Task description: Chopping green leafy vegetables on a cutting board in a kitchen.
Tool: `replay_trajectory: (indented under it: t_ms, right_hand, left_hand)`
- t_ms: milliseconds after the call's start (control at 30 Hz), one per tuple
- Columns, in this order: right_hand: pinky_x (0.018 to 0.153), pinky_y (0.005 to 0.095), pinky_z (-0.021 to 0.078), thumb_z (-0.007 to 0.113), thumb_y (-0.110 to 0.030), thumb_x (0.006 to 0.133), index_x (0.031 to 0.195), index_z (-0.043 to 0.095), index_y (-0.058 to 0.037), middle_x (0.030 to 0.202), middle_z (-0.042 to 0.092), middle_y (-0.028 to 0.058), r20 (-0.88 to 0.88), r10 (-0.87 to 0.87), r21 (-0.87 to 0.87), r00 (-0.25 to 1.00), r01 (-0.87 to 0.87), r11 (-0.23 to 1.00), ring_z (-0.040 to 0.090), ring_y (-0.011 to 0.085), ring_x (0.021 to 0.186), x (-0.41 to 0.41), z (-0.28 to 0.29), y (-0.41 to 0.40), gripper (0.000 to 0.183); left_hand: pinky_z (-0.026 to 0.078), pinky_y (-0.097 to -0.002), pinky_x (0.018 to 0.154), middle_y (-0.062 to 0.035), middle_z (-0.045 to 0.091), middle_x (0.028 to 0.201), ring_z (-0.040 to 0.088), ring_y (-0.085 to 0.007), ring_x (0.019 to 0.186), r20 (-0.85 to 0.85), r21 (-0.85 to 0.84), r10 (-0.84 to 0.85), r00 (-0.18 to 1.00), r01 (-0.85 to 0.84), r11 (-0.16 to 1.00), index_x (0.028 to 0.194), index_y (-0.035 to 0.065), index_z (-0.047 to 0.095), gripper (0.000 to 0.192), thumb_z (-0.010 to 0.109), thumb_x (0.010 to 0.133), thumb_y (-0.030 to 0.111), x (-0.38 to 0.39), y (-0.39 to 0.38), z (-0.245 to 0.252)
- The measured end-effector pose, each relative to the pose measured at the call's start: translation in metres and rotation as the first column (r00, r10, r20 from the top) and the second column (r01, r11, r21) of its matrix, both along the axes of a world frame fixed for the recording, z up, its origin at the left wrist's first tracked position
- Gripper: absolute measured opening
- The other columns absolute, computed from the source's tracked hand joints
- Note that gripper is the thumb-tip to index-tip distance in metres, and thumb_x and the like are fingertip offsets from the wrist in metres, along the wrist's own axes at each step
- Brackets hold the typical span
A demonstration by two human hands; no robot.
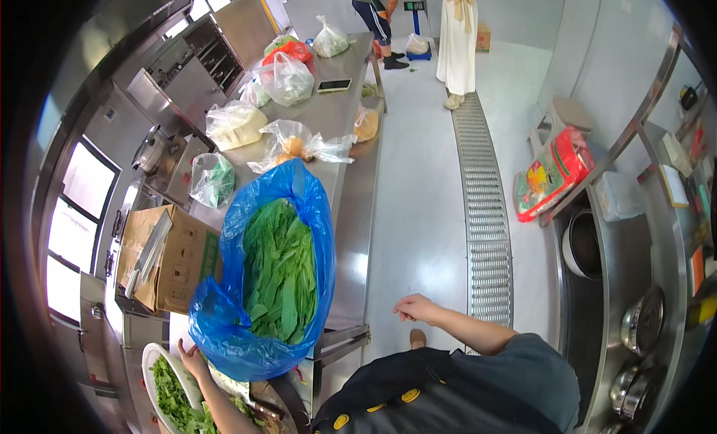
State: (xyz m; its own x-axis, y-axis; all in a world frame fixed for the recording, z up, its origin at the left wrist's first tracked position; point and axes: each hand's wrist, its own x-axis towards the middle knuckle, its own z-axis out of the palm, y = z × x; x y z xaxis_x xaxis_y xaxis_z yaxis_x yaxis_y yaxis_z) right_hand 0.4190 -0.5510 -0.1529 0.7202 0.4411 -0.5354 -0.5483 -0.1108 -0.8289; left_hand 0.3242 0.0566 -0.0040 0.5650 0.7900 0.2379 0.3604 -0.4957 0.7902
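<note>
My left hand [193, 360] is beside the rim of a white plastic basket [158, 353] of cut leafy greens [171, 392], below an open blue plastic bag [325, 249]; whether it touches either is hard to tell. Long green leafy vegetables [280, 271] fill the bag, which lies on the steel table. A cleaver with a wooden handle [268, 410] rests on a round chopping board [288, 397] near my left forearm. My right hand [416, 309] hangs over the floor to the right of the table, fingers loosely curled, holding nothing visible.
A cardboard box [190, 255] stands left of the blue bag. Farther along the steel table [350, 210] are clear bags of food and a phone [334, 85]. Two people stand near a floor scale [419, 52]. A drain grate [483, 193] and steel shelving [630, 255] lie to the right.
</note>
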Motion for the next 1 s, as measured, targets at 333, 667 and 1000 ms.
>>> replay_trajectory:
  t_ms: [333, 667, 1000]
  right_hand:
    - [0.045, 0.0206, 0.0382, 0.053, -0.021, 0.083, 0.084, 0.065, -0.006, 0.063, 0.06, 0.0015, 0.082, 0.141, -0.174, 0.987, -0.125, 0.977, 0.048, 0.0068, 0.052, -0.024, -0.049, 0.01, 0.019]
    - [0.056, 0.0238, 0.0459, 0.054, -0.018, 0.081, 0.084, 0.066, -0.0047, 0.066, 0.063, 0.0031, 0.083, 0.165, -0.237, 0.983, -0.141, 0.961, 0.058, 0.0095, 0.06, -0.04, -0.08, -0.015, 0.019]
    - [0.051, 0.0236, 0.0435, 0.054, -0.023, 0.081, 0.083, 0.066, -0.0027, 0.065, 0.062, 0.0055, 0.141, 0.301, -0.34, 0.943, -0.239, 0.909, 0.056, 0.0095, 0.058, -0.04, -0.091, 0.007, 0.023]
  left_hand:
    - [0.04, -0.0232, 0.056, 0.0003, 0.05, 0.063, 0.046, -0.0082, 0.058, 0.107, 0.422, -0.036, 0.994, -0.012, 0.907, 0.119, 0.0087, 0.047, 0.048, 0.058, 0.074, -0.004, -0.02, -0.009, -0.007]
    - [0.045, -0.0256, 0.07, -0.0071, 0.062, 0.078, 0.056, -0.0143, 0.072, 0.104, 0.126, -0.11, 0.989, 0.096, 0.987, 0.087, -0.0028, 0.06, 0.012, 0.057, 0.075, -0.004, -0.027, -0.036, -0.007]
    - [0.045, -0.0348, 0.077, -0.0093, 0.064, 0.087, 0.06, -0.024, 0.081, 0.018, 0.442, 0.196, 0.98, -0.184, 0.878, 0.097, 0.0079, 0.064, 0.033, 0.07, 0.068, 0.021, -0.044, -0.041, 0.027]
